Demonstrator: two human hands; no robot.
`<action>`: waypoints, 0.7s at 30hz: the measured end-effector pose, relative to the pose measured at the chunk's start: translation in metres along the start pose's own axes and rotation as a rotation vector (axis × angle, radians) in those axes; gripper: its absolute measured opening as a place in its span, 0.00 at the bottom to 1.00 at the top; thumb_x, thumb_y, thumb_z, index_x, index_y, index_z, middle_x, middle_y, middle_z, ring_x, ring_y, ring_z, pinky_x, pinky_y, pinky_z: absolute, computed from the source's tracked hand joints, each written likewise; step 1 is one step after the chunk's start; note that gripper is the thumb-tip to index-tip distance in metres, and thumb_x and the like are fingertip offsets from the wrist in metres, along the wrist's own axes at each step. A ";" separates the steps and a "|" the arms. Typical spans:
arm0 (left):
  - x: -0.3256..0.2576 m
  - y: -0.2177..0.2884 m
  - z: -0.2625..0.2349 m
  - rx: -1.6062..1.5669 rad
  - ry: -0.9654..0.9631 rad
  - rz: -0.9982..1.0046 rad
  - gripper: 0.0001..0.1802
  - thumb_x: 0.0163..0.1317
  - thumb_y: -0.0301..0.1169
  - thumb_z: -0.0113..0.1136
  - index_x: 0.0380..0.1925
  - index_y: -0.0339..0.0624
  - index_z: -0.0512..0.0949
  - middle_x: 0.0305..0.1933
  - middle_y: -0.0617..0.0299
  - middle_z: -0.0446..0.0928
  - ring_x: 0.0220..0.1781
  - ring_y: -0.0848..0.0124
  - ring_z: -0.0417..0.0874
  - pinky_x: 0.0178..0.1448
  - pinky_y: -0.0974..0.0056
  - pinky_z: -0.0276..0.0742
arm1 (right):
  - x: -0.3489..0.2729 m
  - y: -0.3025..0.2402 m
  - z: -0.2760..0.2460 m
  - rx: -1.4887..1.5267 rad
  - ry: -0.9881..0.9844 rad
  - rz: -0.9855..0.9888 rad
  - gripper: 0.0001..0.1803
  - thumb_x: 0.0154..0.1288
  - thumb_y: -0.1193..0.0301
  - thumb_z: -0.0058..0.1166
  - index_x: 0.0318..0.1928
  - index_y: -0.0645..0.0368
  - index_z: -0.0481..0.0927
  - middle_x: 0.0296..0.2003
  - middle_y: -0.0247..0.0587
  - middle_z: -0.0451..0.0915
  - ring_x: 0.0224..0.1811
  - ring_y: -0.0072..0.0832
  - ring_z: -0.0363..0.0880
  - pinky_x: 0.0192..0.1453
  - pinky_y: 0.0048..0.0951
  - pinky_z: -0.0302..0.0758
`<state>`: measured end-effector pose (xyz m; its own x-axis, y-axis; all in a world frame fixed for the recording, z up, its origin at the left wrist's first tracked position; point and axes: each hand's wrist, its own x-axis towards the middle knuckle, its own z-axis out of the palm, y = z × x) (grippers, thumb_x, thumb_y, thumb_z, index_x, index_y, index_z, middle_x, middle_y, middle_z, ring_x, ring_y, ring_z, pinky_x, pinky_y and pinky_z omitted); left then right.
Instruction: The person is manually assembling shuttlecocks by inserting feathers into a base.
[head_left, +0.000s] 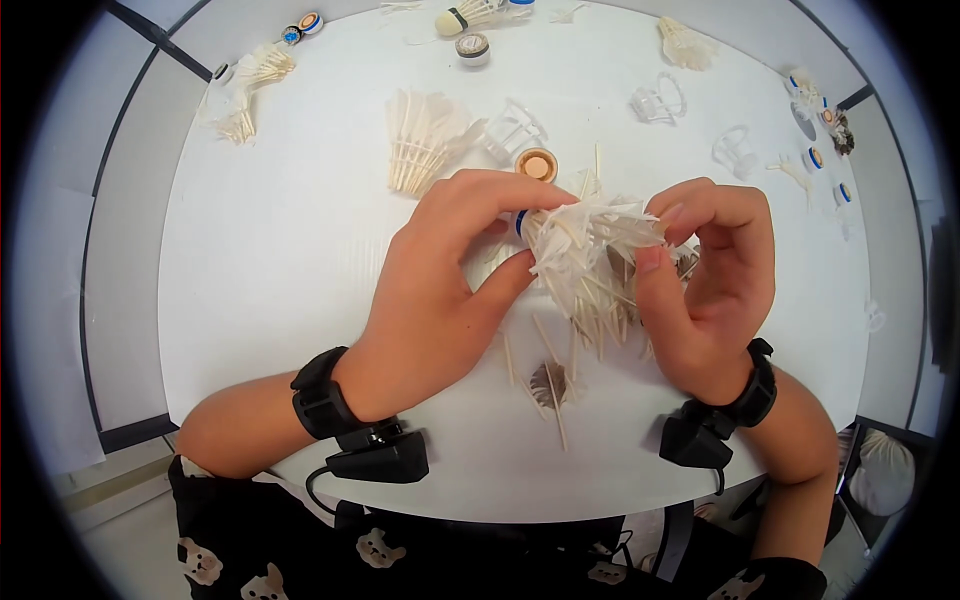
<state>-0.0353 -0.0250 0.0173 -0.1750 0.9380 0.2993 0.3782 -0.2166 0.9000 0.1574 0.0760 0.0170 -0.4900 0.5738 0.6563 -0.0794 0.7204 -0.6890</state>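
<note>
Between my two hands is a worn feather shuttlecock (575, 232), lying sideways with its blue-banded base to the left. My left hand (425, 275) holds it at the base, thumb below and fingers above. At the other end, my right hand (715, 275) pinches the frayed white feathers between thumb and fingertips. Underneath, a pile of loose feather shafts (605, 315) is partly hidden by the shuttlecock and my right hand. Just beyond my left fingers sits a round cork base (536, 164), with a detached feather skirt (420, 140) to its left.
Clear plastic cage-like pieces (515, 130) lie beyond my hands. A banded base (472, 48) and another shuttlecock (470, 15) are at the far edge. More feather skirts (686, 45) and several loose bases (814, 158) lie along the white table's (270, 270) sides.
</note>
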 end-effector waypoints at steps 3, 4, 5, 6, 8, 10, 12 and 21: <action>0.000 0.000 -0.001 0.021 -0.001 0.021 0.25 0.57 0.13 0.62 0.54 0.46 0.82 0.50 0.59 0.80 0.52 0.61 0.79 0.55 0.62 0.79 | 0.001 0.000 -0.002 -0.013 -0.017 -0.024 0.15 0.59 0.86 0.59 0.46 0.66 0.74 0.39 0.37 0.77 0.36 0.19 0.74 0.43 0.20 0.73; 0.000 0.001 -0.001 0.019 -0.006 0.019 0.25 0.56 0.12 0.62 0.54 0.46 0.82 0.50 0.59 0.80 0.51 0.61 0.79 0.55 0.62 0.79 | 0.001 0.000 -0.003 0.000 -0.023 -0.036 0.15 0.59 0.86 0.59 0.46 0.66 0.74 0.39 0.37 0.77 0.36 0.19 0.75 0.43 0.20 0.73; 0.001 0.000 -0.001 0.043 -0.001 0.042 0.26 0.56 0.12 0.62 0.54 0.46 0.82 0.50 0.59 0.80 0.50 0.62 0.79 0.54 0.62 0.79 | 0.001 0.000 -0.002 -0.012 -0.022 -0.035 0.15 0.59 0.86 0.59 0.46 0.67 0.74 0.39 0.37 0.77 0.36 0.19 0.74 0.43 0.20 0.73; 0.001 0.000 -0.001 0.056 0.001 0.048 0.26 0.56 0.12 0.62 0.53 0.46 0.82 0.50 0.59 0.80 0.50 0.62 0.79 0.54 0.63 0.79 | 0.001 0.000 -0.002 -0.017 -0.023 -0.031 0.15 0.59 0.86 0.59 0.46 0.67 0.74 0.39 0.37 0.77 0.36 0.19 0.74 0.43 0.20 0.73; 0.000 0.000 -0.001 0.077 0.001 0.050 0.26 0.55 0.11 0.62 0.53 0.46 0.83 0.50 0.59 0.80 0.49 0.62 0.79 0.54 0.63 0.79 | 0.001 0.000 -0.002 -0.019 -0.023 -0.024 0.15 0.59 0.86 0.58 0.46 0.67 0.74 0.39 0.37 0.77 0.36 0.19 0.74 0.44 0.20 0.73; 0.001 0.000 0.000 0.028 0.003 0.025 0.26 0.55 0.11 0.62 0.53 0.46 0.82 0.51 0.60 0.81 0.50 0.62 0.79 0.54 0.63 0.79 | 0.001 0.000 -0.002 -0.008 -0.024 -0.018 0.15 0.60 0.85 0.58 0.46 0.67 0.73 0.39 0.37 0.77 0.36 0.19 0.74 0.44 0.20 0.73; 0.001 0.000 -0.001 0.056 0.007 0.048 0.26 0.55 0.11 0.62 0.53 0.46 0.82 0.51 0.61 0.81 0.50 0.62 0.79 0.54 0.63 0.79 | 0.001 0.000 -0.002 0.011 -0.026 -0.012 0.15 0.60 0.86 0.58 0.46 0.66 0.73 0.39 0.37 0.77 0.37 0.18 0.74 0.44 0.20 0.73; 0.001 0.000 0.000 0.037 0.005 0.053 0.25 0.55 0.11 0.62 0.52 0.45 0.82 0.51 0.61 0.82 0.51 0.61 0.79 0.54 0.62 0.79 | 0.001 -0.001 -0.002 0.055 -0.031 0.017 0.13 0.61 0.85 0.57 0.46 0.66 0.72 0.39 0.36 0.76 0.37 0.18 0.72 0.45 0.20 0.71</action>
<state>-0.0351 -0.0240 0.0180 -0.1580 0.9240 0.3482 0.4202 -0.2562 0.8705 0.1589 0.0768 0.0186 -0.5183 0.5731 0.6348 -0.1179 0.6873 -0.7167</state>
